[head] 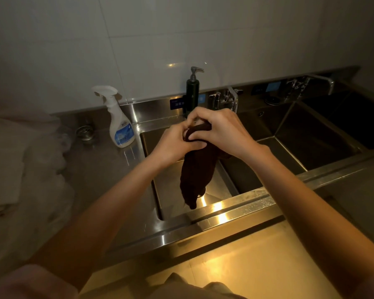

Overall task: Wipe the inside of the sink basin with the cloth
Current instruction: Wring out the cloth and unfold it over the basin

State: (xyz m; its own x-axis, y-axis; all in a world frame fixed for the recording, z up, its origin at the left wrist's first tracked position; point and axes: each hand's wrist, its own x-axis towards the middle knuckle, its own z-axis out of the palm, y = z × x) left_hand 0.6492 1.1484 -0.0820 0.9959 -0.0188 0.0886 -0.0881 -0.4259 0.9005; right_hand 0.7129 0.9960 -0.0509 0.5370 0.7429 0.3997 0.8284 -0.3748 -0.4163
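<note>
At the frame's centre, the left hand (175,145) and right hand (219,131) both grip the top of a dark cloth (198,171), bunching it so it hangs over the sink basin (222,180), likely readying a wiping pad; the spray bottle (119,124) waits on the counter (104,167) to the left

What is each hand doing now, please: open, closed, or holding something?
Left hand: closed on the top of the dark cloth, above the sink basin.
Right hand: closed on the same cloth.
</note>
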